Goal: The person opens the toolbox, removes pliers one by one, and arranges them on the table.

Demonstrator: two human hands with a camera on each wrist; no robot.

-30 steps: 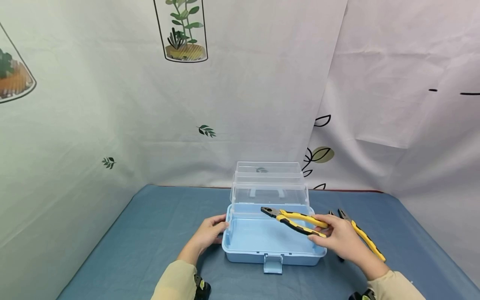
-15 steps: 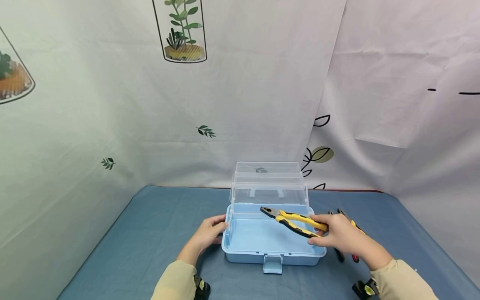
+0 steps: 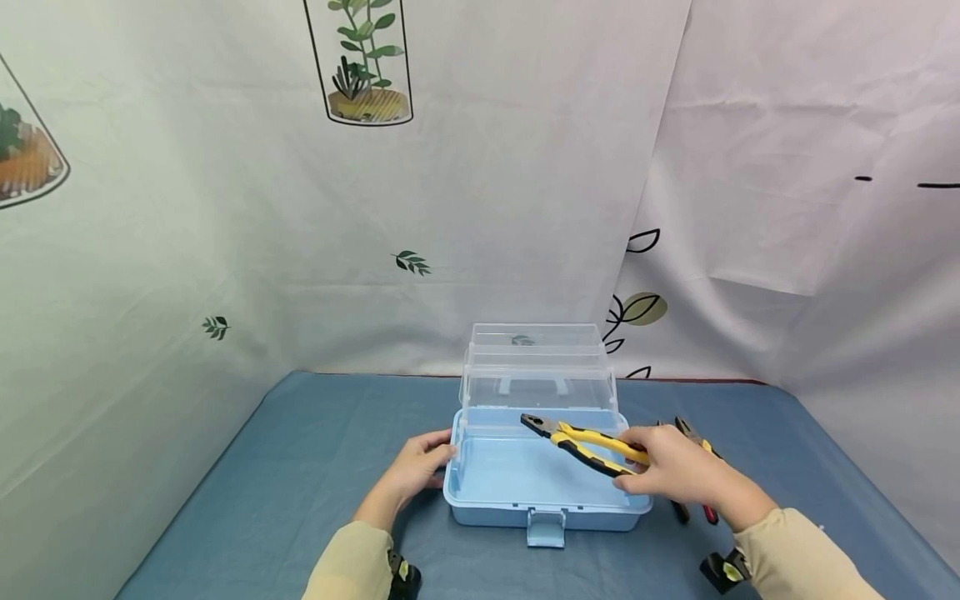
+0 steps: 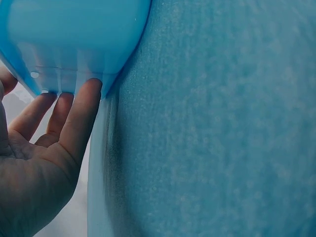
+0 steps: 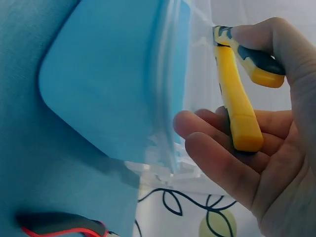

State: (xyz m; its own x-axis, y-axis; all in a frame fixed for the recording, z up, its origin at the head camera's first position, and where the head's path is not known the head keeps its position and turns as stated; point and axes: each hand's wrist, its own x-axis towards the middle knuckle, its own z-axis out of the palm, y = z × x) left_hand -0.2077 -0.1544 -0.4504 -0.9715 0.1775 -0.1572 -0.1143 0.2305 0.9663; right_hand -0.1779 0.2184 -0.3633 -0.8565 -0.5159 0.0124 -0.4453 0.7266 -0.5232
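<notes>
A light blue toolbox [image 3: 517, 514] stands on the table with its clear lid [image 3: 540, 354] tipped back. My left hand [image 3: 411, 467] is at its left side, and in the left wrist view the nearly straight fingers [image 4: 81, 118] touch the outer wall. My right hand [image 3: 675, 467] holds yellow-and-black combination pliers [image 3: 588, 435] by the handles, above the box's right half. Their handles are spread apart and the metal nose points to the far left. In the right wrist view the thumb lies on one handle, while the other handle [image 5: 237, 98] lies against the fingers.
Right of the box, partly behind my right hand and forearm, lie more pliers [image 3: 686, 429] with a yellow handle. Black-and-red handles [image 5: 64, 224] show near the box in the right wrist view. The box's front latch [image 3: 546, 529] hangs down. A patterned white curtain [image 3: 525, 208] rises behind the blue-covered table.
My right forearm has shifted right, covering more of the pliers on the table. The right hand has slid slightly left on the handles. The held pliers and my left hand stay nearly still.
</notes>
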